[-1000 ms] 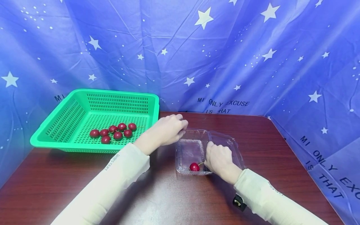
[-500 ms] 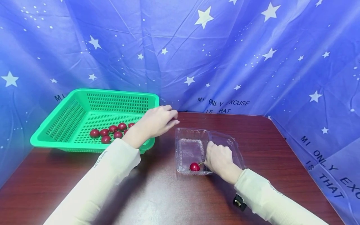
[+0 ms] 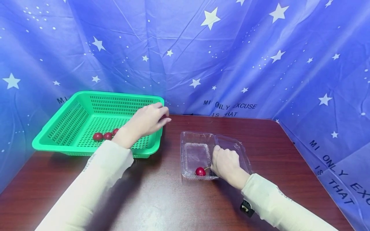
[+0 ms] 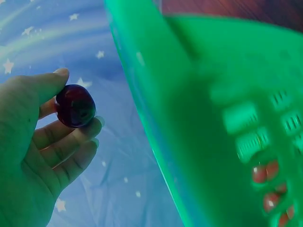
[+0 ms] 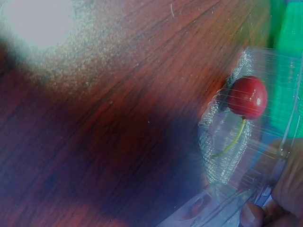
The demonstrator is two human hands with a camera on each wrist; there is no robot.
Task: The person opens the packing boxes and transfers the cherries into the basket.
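Observation:
My left hand (image 3: 144, 120) is above the right side of a green plastic basket (image 3: 154, 150). In the left wrist view a dark red cherry (image 4: 75, 106) is pinched between its thumb and fingers, outside the basket wall. More cherries (image 3: 98, 137) lie on the basket floor, some hidden behind the left hand and wrist. My right hand (image 3: 226, 163) grips the middle edge of a clear plastic clamshell box (image 3: 196, 154), between its tray and its opened lid. One bright red cherry (image 3: 200, 171) with a green stem (image 5: 232, 142) sits at the tray's front.
Both containers stand on a brown wooden table (image 3: 162, 199), basket on the left, box right of centre, with bare wood between them. A blue star-printed curtain (image 3: 185, 57) hangs behind the table and along its sides.
My left hand has moved left, from beside the box's upper left corner to above the basket's right side, covering several cherries there. The right hand, the box and its cherry have stayed put.

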